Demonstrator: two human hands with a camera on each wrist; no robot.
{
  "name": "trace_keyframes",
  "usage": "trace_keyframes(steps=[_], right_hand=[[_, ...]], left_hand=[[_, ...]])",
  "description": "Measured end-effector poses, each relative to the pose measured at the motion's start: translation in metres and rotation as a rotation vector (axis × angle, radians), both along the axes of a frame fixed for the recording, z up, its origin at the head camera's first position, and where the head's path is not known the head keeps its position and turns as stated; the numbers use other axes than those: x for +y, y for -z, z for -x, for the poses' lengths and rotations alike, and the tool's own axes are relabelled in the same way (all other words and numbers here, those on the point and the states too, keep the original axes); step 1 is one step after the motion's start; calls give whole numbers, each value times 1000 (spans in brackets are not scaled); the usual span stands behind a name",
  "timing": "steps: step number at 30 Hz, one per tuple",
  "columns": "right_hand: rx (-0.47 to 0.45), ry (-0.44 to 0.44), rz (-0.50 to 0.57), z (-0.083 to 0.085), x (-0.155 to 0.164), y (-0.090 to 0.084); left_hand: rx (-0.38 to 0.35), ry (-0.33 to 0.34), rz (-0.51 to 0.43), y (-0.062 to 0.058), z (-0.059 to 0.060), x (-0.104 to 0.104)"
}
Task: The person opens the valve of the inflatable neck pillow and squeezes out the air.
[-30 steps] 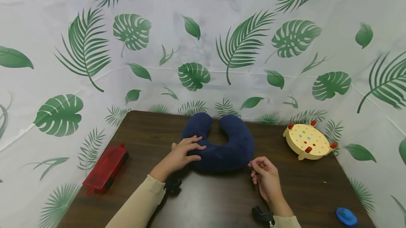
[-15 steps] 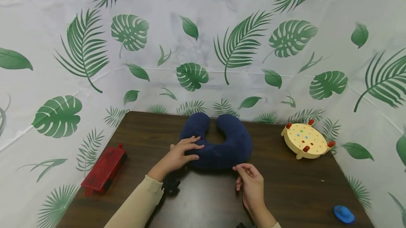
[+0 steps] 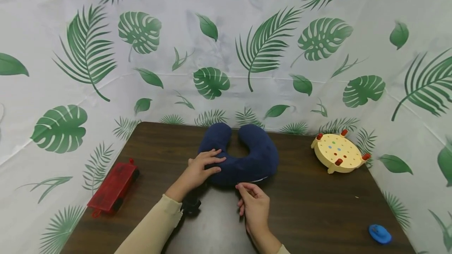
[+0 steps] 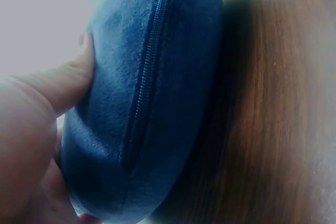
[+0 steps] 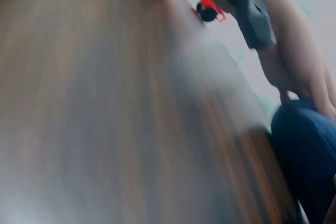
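**A:** Backdrop status?

**B:** Leaf-print white sheet [image 3: 226,42] on three sides, dark wood table [image 3: 318,207] in front of me. Navy U-shaped neck pillow [image 3: 252,156] lies flat mid-table toward the far edge, open end pointing away from me.

**A:** Left hand?

**B:** My left hand [image 3: 199,169] rests on the pillow's left arm, fingers laid over the top and only slightly bent, thumb against the side. Left wrist view shows the thumb [image 4: 71,77] pressed into the plush, with the zipper [image 4: 149,72] running along the pillow's edge seam.

**A:** Right hand?

**B:** My right hand [image 3: 254,205] is at the pillow's near edge, fingers curled with the tips brought together right at the seam. Can't tell whether it's pinching the zipper pull or just touching fabric. Right wrist view is motion-blurred: tabletop, a bit of navy plush, and my left forearm only.

**A:** Anything else on the table?

**B:** Red case [image 3: 113,187] at the left edge. Round cream peg board [image 3: 338,152] with red pegs at far right. Small blue object [image 3: 380,233] near the front right corner. All well apart from the pillow.
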State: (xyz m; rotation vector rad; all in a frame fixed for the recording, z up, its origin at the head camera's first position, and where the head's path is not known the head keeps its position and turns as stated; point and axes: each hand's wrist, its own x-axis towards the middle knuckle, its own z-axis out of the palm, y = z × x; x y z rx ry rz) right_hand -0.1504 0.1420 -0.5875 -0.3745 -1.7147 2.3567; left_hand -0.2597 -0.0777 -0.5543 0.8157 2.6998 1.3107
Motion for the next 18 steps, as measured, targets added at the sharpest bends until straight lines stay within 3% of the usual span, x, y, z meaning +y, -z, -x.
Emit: trace_keyframes(steps=[11,18], right_hand=[[-84,-45,-132,3,-62,-3],[-50,-19,-261,14,-84,-2]], left_hand=[[62,-42,-11,2,-3,7],[73,-57,-38,1,-4,10]])
